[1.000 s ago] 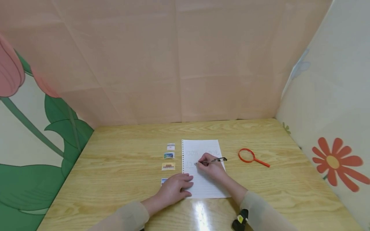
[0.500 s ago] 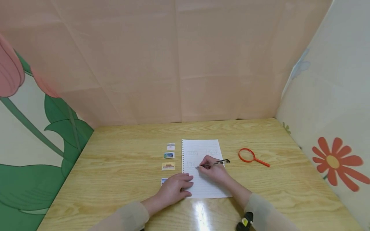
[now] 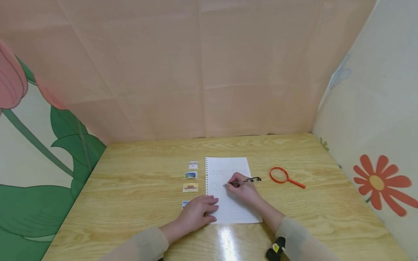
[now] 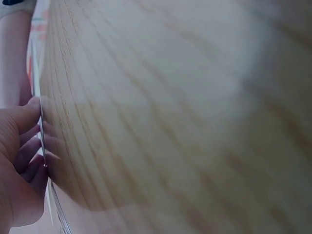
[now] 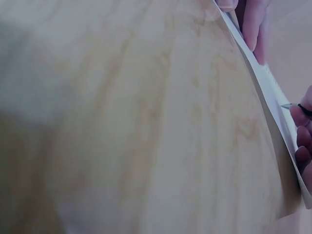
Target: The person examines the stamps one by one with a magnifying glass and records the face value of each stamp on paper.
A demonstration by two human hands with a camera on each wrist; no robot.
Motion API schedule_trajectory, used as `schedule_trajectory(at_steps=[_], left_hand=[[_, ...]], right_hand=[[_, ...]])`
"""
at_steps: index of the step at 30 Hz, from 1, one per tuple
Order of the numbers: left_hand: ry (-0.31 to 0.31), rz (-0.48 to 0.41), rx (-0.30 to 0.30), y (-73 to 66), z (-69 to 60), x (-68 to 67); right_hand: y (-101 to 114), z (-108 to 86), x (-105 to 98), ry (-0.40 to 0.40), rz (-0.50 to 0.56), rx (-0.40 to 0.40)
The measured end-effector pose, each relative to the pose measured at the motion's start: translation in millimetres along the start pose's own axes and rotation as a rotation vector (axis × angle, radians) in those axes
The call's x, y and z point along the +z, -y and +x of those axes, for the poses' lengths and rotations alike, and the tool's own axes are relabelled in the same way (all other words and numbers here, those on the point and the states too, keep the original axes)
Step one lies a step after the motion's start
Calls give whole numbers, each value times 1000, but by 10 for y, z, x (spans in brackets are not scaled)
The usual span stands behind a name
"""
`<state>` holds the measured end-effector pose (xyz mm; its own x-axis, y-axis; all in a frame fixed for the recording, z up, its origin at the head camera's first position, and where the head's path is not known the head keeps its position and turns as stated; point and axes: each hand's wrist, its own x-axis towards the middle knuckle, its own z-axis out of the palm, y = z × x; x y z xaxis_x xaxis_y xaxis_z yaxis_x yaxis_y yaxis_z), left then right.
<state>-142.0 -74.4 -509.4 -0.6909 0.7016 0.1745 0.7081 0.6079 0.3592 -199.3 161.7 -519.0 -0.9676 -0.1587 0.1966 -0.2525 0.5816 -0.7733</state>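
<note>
A sheet of lined paper [image 3: 233, 210] with punched holes along its left side lies on the wooden table. Faint handwriting shows in two rows on its upper half. My right hand [image 3: 244, 190] pinches a pen [image 3: 249, 179], its tip at the second row of writing; the right wrist view also shows the pen tip [image 5: 286, 106] close to the paper. My left hand [image 3: 197, 212] rests with fingers spread on the paper's lower left edge. That hand partly covers the lowest stamp [image 3: 184, 204] of a column of small stamps.
Left of the paper lie a yellow stamp [image 3: 190, 187], a blue-green stamp [image 3: 191, 175] and a pale stamp [image 3: 193, 165]. A red magnifying glass [image 3: 295, 183] lies to the right. A peach-coloured backdrop [image 3: 202, 72] stands behind the table [image 3: 137, 181], with flower-patterned panels at both sides.
My right hand has shifted slightly right along the second row with the pen, and more characters show there. The left hand has stayed in place.
</note>
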Motion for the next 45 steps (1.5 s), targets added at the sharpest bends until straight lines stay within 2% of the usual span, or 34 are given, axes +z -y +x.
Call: schedule_trajectory(at_steps=[15,24,28,33,45], left_hand=[[14,-4,-9,6,7,0],[-1,-2,3,-9,9,-11],[2,0,-9,-9,4,-8],[4,-3,-24,-9,-5,-8],[1,-4,-21,-20,-1,-14]], right_hand=[[14,82,73,-46,12,0],[-38,69,44,-43,156,53],[-38,37,3,-33,161,65],[-68,8,-37,-61,148,61],[-84,-4,-32,-96,154,43]])
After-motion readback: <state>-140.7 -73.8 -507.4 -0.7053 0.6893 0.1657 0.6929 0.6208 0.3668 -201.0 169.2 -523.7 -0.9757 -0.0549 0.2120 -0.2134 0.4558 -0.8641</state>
